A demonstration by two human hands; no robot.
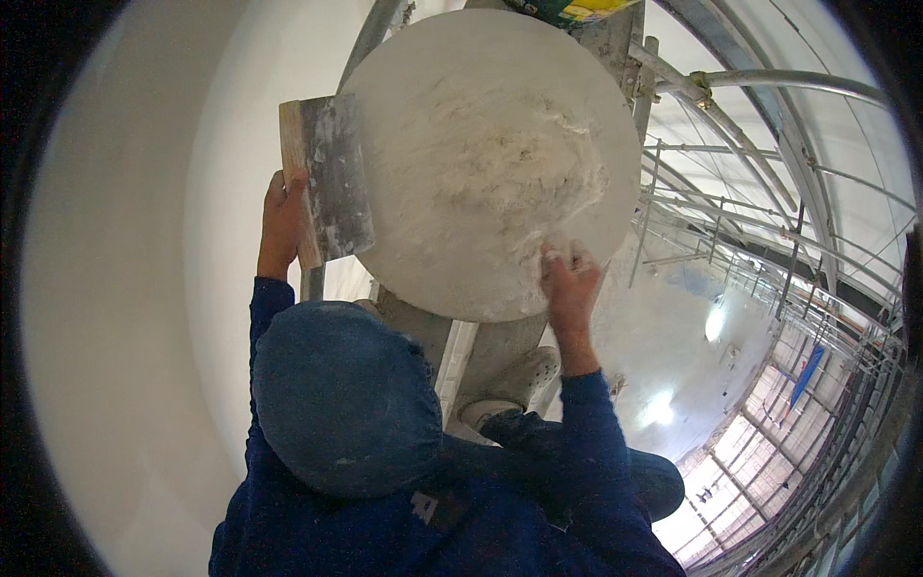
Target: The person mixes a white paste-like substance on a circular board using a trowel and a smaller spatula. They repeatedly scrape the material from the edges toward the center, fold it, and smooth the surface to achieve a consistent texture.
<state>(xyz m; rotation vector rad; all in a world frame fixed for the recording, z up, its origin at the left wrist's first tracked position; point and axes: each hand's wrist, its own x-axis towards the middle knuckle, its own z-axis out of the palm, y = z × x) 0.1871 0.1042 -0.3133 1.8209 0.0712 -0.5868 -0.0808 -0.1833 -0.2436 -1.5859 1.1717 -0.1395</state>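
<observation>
Probably stiff, the blade [336, 183] is best held by its wooden edge [290, 135], as the left hand [281, 227] does; the right hand [571, 287] (contents unclear) curls over the round board [409, 144].

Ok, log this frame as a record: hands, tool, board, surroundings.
left hand: gripping wooden edge of wide scraper
scraper: blade overlaps left rim of round white board in view
right hand: fingers curled at board's lower right; grip unclear
board surface: rough, cream-white residue, centre to right
right side: metal scaffold tubes
</observation>
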